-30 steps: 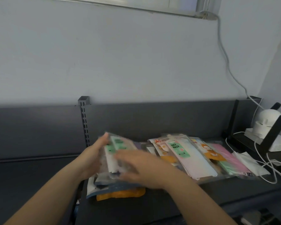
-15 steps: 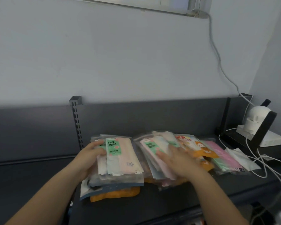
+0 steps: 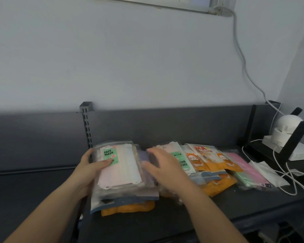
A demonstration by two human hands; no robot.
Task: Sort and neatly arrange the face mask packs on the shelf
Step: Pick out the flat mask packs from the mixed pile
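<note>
A stack of clear face mask packs (image 3: pixel 123 169) lies on the dark shelf (image 3: pixel 165 223), topped by a pale pack with a green "FACE MASK" label; an orange pack sticks out underneath. My left hand (image 3: pixel 89 171) grips the stack's left edge, thumb on the label. To the right sits a looser heap of packs (image 3: pixel 209 165), orange, pink and green ones fanned out. My right hand (image 3: pixel 167 171) rests flat on the left part of that heap, fingers spread and blurred.
A white loose mask (image 3: pixel 268 174) lies at the heap's right end. White cables (image 3: pixel 288 174) trail across the shelf's right side beside a white device (image 3: pixel 286 130) on a black stand. A slotted upright (image 3: pixel 87 127) rises behind the stack.
My right hand has left the left stack and gone onto the right heap, sliding toward its left side. The left hand's thumb now lies on the top pack's label.
</note>
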